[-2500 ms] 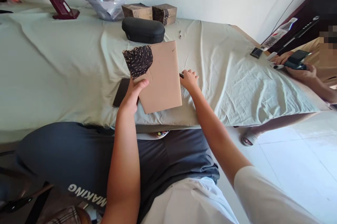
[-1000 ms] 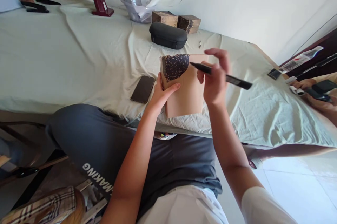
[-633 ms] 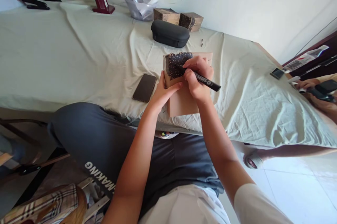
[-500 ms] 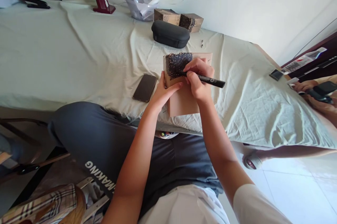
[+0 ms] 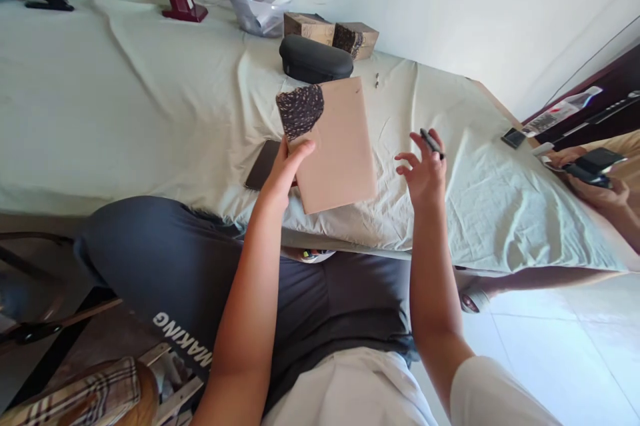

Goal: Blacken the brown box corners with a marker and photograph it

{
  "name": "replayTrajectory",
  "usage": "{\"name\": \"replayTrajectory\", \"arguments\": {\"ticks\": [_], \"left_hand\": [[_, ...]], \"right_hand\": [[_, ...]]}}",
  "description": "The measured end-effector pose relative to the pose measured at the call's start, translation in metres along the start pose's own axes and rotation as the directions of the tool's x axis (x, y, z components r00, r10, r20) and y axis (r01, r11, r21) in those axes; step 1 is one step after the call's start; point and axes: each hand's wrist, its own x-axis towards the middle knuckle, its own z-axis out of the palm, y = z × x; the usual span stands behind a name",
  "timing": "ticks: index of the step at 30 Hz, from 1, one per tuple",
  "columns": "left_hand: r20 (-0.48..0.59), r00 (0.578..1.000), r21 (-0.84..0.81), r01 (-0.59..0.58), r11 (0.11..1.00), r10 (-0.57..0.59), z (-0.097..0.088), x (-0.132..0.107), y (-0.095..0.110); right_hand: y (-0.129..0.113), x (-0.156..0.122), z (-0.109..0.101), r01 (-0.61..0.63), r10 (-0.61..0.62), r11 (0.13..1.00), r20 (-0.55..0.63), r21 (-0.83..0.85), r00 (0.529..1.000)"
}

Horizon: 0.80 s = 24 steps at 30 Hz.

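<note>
My left hand (image 5: 286, 166) grips the left edge of a flat brown cardboard box (image 5: 337, 153), with the thumb lying across its face. Dense black pen strokes (image 5: 301, 109) fill the box's upper left corner; the rest of that face is plain brown apart from a small dark mark at the upper right. To the right, apart from the box, my right hand (image 5: 424, 169) is raised with a black marker (image 5: 431, 143) held between its fingers. The thumb and some fingers are spread. Partly hidden behind my left hand and the box lies a dark phone (image 5: 263, 166).
Behind the box sit a black hard case (image 5: 316, 59), two small cardboard boxes (image 5: 356, 39) and a clear plastic basket (image 5: 257, 16). A dark red stand (image 5: 184, 5) is farther left. At the right, another person's hands (image 5: 600, 189) hold a dark device. A pale cloth (image 5: 165, 93) covers the table.
My right hand has lifted the marker off the box and moved right. My left hand has shifted the box left and tilted it, so its whole brown face shows.
</note>
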Motion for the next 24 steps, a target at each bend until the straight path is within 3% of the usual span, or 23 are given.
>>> {"name": "replayTrajectory", "arguments": {"ticks": [2, 4, 6, 8, 10, 12, 14, 16, 24], "left_hand": [[-0.023, 0.999, -0.010, 0.024, 1.000, -0.024, -0.006, 0.002, 0.001], [-0.055, 0.996, -0.024, 0.069, 0.997, -0.070, -0.010, 0.003, 0.001], [-0.092, 0.989, -0.044, 0.113, 0.993, -0.117, -0.011, 0.004, 0.002], [-0.101, 0.987, -0.073, 0.115, 0.991, -0.122, -0.012, 0.003, 0.004], [-0.090, 0.993, -0.094, 0.071, 0.993, -0.080, -0.013, 0.001, 0.006], [-0.099, 0.994, -0.089, 0.039, 0.995, -0.047, -0.014, -0.001, 0.009], [-0.133, 0.990, -0.071, 0.045, 0.996, -0.054, -0.014, -0.004, 0.012], [-0.154, 0.985, -0.063, 0.062, 0.996, -0.071, -0.014, -0.005, 0.015], [-0.141, 0.988, -0.079, 0.058, 0.995, -0.068, -0.012, -0.004, 0.015]], "right_hand": [[0.015, -0.002, -0.007, -0.083, 0.076, 0.992, 0.073, 0.098, 0.994], [0.032, -0.002, -0.006, -0.129, 0.124, 0.986, 0.052, 0.110, 0.991], [0.049, 0.003, 0.000, -0.150, 0.150, 0.989, -0.004, -0.006, 0.989], [0.063, 0.010, 0.006, -0.140, 0.142, 0.961, -0.008, -0.240, 0.990], [0.072, 0.018, 0.012, -0.078, 0.125, 0.850, 0.056, -0.521, 0.991], [0.075, 0.025, 0.015, -0.010, 0.143, 0.682, 0.121, -0.731, 0.982], [0.074, 0.031, 0.018, 0.022, 0.186, 0.544, 0.147, -0.839, 0.972], [0.072, 0.034, 0.021, 0.040, 0.218, 0.474, 0.161, -0.880, 0.963], [0.077, 0.048, 0.041, 0.114, 0.211, 0.479, 0.241, -0.870, 0.947]]}}
